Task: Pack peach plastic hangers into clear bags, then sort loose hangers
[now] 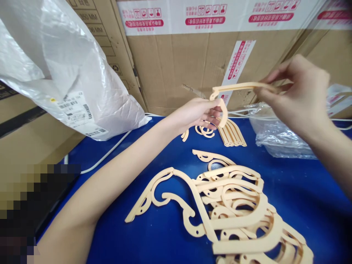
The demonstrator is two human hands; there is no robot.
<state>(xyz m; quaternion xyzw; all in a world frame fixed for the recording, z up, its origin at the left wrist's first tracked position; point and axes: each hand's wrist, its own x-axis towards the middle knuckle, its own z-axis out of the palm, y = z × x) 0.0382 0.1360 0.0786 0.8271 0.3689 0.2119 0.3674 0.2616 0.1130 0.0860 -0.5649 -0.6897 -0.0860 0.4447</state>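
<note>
My right hand (298,88) pinches one end of a long, slightly bent cream plastic hanger arm (238,87). The arm's far end reaches the fingertips of my left hand (205,113). There, thumb and fingers close on a small curved cream hook piece (224,114). Whether hook and arm are joined cannot be made out. Below my left hand, several similar arms (232,134) lie side by side, with loose curved hooks (205,131) next to them. Nearer to me is a heap of cream folding hangers (239,222), with one hanger (162,179) spread out at its left.
A blue table (118,227) carries everything. Cardboard boxes (176,62) stand along the back. A white plastic bag (79,73) hangs over the left rear, and a clear plastic bag (280,141) lies at the right. A white cable (107,156) crosses the left side.
</note>
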